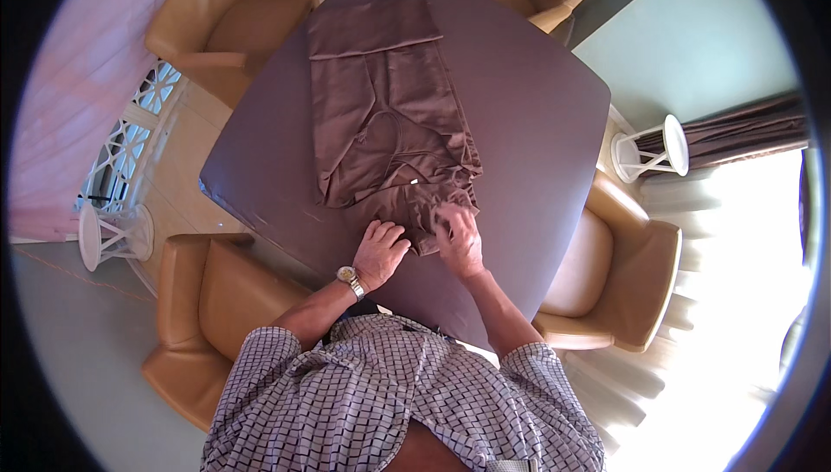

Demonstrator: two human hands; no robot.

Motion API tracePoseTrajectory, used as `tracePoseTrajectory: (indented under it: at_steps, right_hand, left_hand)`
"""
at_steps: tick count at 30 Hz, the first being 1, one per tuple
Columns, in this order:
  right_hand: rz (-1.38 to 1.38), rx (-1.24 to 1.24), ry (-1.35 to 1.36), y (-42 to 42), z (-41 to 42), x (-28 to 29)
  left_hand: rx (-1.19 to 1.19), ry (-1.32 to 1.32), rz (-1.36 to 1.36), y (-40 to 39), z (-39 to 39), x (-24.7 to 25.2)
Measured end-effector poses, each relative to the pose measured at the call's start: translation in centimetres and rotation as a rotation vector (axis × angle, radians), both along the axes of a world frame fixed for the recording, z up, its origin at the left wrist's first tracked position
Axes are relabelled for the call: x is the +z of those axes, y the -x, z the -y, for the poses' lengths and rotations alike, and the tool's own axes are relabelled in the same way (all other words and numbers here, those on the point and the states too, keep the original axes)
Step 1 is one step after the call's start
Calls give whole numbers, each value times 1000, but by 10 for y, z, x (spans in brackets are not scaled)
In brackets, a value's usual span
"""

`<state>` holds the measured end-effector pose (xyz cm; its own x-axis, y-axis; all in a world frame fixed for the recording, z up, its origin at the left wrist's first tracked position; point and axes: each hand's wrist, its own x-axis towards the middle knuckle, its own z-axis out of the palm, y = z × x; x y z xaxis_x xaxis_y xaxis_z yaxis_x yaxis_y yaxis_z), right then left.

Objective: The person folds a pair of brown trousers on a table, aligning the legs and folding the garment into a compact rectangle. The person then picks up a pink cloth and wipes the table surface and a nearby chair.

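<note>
A dark brown satin-like garment [396, 102] lies lengthwise on the table in front of me, its far end turned over in a wide fold. A thin cord with a knotted or tasselled end loops across its middle. The near part is bunched and gathered, and a small white tag shows there. My left hand [382, 254], with a metal wristwatch [348, 277] on the wrist, rests at the garment's near edge; its fingertips press on the cloth or hold it, I cannot tell which. My right hand [459, 241] pinches the gathered cloth at the near right, fingers slightly blurred.
The brown-covered table [532, 121] has tan armchairs around it, one at near left [240, 296], one at right [597, 264], and two beyond. White stools stand at left [117, 236] and right [652, 147]. Bright curtains [675, 264] hang at right.
</note>
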<state>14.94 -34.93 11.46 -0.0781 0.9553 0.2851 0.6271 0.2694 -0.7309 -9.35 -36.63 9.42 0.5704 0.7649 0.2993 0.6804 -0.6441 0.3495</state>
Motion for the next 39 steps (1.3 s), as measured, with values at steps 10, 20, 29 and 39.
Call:
tracePoseTrajectory:
  at_steps: [10,20,29,39]
  right_hand:
    - [219,270,187,-36,52,-9]
    - [238,235,76,-41,40,-16]
    - [83,201,50,-33,24,-28]
    - [203,241,124,-30,15,2]
  left_hand:
    - [32,70,10,-20,25,9]
    - [93,115,8,-29,34,15]
    - [150,94,-29,-41,23,21]
    - [124,139,32,-38,3,23]
